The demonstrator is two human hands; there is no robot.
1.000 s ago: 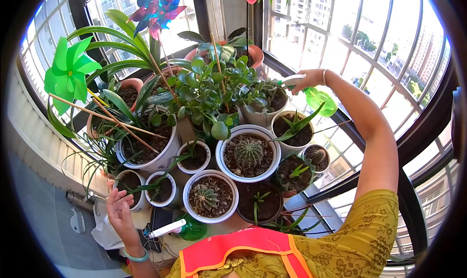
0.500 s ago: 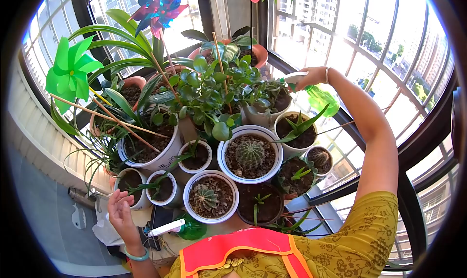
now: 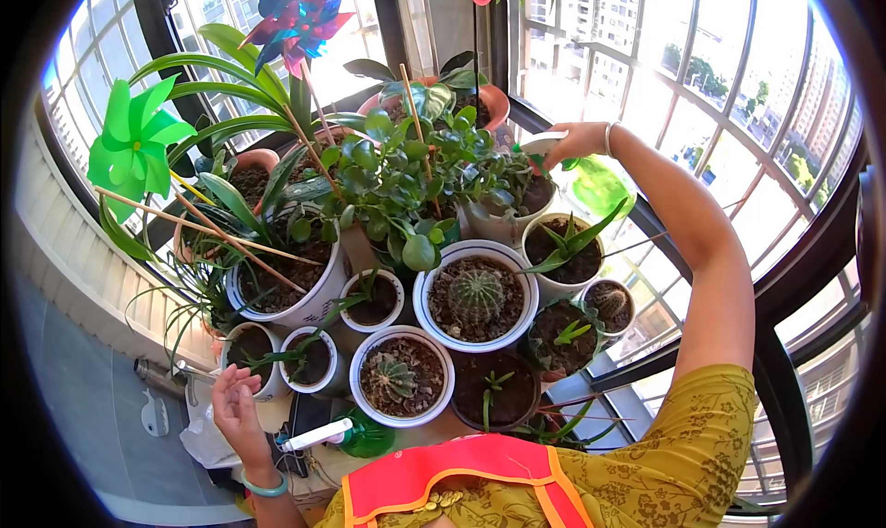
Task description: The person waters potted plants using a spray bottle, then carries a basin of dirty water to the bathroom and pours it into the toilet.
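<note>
Right hand [image 3: 583,140] and green spray bottle [image 3: 602,186] have shifted slightly toward 9 o'clock since the last frame; left hand [image 3: 236,405] almost unmoved. Clock centred on the large ribbed cactus [image 3: 475,294], 12 farthest from the wearer.

Right hand at 1 o'clock, closed round the neck and trigger of the bottle. Bottle tilted, its body toward the window grille [image 3: 706,150], its white-and-green head pointing to 9 over a small-leaved plant [image 3: 498,179] in a pale pot [image 3: 496,225]. Pale band [image 3: 609,138] at that wrist.

Left hand at 8, half-open, fingers loosely curled, right beside a small white pot [image 3: 269,390]; contact cannot be told. Bluish bangle [image 3: 265,488] on that wrist.

Second spray bottle [image 3: 367,436] at 7, lying on the counter [image 3: 420,433], white head toward the left hand.

Next ring out: smaller spiny cactus [image 3: 392,378] at 7, its pot close against the large one; dark pot [image 3: 517,413] with a small succulent at 6; small round cactus [image 3: 609,305] at 3; long-leaved succulent [image 3: 580,242] at 2; bushy round-leaved plant [image 3: 388,168] at 11.

Edges: green pinwheel [image 3: 137,147] at 10, blue-and-pink pinwheel [image 3: 300,20] at 11. White bag [image 3: 205,443] at 8, beyond the left hand.
</note>
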